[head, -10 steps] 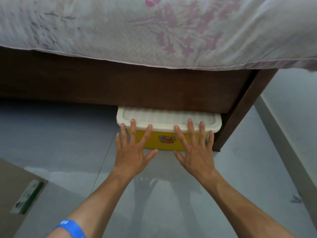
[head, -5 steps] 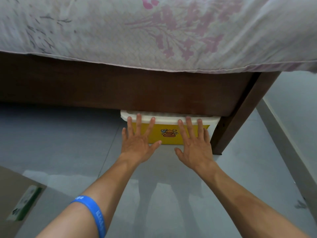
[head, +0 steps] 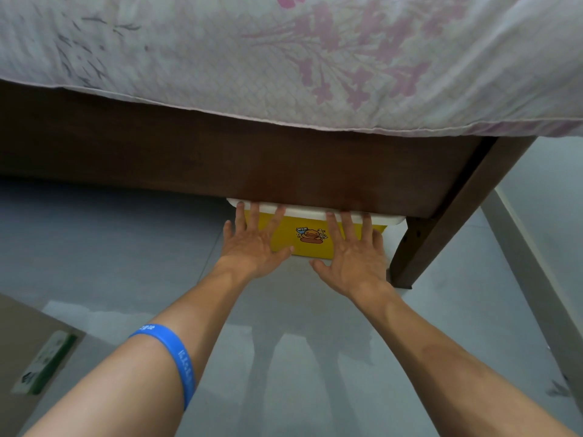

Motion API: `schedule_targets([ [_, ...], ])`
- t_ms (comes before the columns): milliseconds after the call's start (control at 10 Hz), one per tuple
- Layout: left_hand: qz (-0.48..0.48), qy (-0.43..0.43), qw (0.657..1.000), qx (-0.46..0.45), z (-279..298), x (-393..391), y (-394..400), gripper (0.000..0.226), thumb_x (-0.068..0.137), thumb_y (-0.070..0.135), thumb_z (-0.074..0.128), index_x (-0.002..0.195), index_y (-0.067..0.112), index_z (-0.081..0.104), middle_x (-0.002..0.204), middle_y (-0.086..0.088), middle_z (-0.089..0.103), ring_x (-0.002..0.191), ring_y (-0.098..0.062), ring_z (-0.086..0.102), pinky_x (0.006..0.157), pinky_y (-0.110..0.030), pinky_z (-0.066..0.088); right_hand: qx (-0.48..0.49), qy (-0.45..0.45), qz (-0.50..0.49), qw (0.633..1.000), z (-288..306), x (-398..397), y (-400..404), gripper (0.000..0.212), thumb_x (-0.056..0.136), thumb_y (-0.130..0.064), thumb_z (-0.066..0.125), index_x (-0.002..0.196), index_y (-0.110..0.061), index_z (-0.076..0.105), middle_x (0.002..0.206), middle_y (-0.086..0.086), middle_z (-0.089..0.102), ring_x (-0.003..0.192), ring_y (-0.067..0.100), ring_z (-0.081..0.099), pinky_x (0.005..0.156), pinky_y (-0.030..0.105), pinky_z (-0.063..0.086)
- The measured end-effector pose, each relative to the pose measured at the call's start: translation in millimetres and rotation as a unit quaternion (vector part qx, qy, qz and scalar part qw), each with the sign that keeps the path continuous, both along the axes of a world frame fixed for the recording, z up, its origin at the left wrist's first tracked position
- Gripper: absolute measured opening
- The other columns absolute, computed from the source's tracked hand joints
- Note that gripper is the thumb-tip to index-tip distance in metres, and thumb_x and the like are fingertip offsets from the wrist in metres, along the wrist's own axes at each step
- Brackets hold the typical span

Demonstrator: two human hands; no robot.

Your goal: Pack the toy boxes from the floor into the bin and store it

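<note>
the yellow bin, white lid shut so contents are hidden, is tucked under the bed frame at 12 o'clock. it is pressed by left hand and right hand, fingers spread flat, grasping nothing. bare floor is left at 9 o'clock; the bed leg stands just beside at 3 o'clock.

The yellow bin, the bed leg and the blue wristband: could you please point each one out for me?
Yellow bin (head: 310, 246), head view: front wall, beside the duck sticker.
Bed leg (head: 441, 222), head view: middle of the slanted wooden post.
Blue wristband (head: 176, 354), head view: band's outer face on the left forearm.
</note>
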State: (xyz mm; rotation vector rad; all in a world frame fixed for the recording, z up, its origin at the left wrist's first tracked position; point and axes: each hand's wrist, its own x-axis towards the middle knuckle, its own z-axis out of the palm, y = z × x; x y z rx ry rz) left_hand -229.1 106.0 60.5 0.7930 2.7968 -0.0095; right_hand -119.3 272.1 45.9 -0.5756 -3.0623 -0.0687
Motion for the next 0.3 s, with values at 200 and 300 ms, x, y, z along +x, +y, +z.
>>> schedule_targets([
  [200, -0.001, -0.005, 1.0, 0.01, -5.4, -4.7, 0.1, 0.089, 0.087, 0.078, 0.032, 0.147, 0.047, -0.026, 0.162, -0.009, -0.027, 0.145, -0.035, -0.03, 0.119, -0.055, 0.003, 0.006, -0.017, -0.006, 1.0, -3.3, -1.3, -2.0, 0.1, 0.083, -0.077, 0.033, 0.155, -0.027, -0.016, 0.167, 0.003, -0.003, 0.149, 0.044, -0.006, 0.118, 0.057, 0.012],
  [300, 0.004, -0.016, 0.999, 0.043, -3.5, -2.9, -0.7, 0.09, 0.089, 0.073, 0.038, 0.149, 0.046, -0.022, 0.162, -0.006, -0.026, 0.146, -0.033, -0.027, 0.119, -0.053, 0.008, -0.001, -0.029, -0.005, 1.0, 0.8, -1.5, 1.6, 0.101, 0.083, -0.077, 0.036, 0.155, -0.029, -0.017, 0.167, 0.002, -0.007, 0.149, 0.042, -0.009, 0.118, 0.056, 0.011],
])
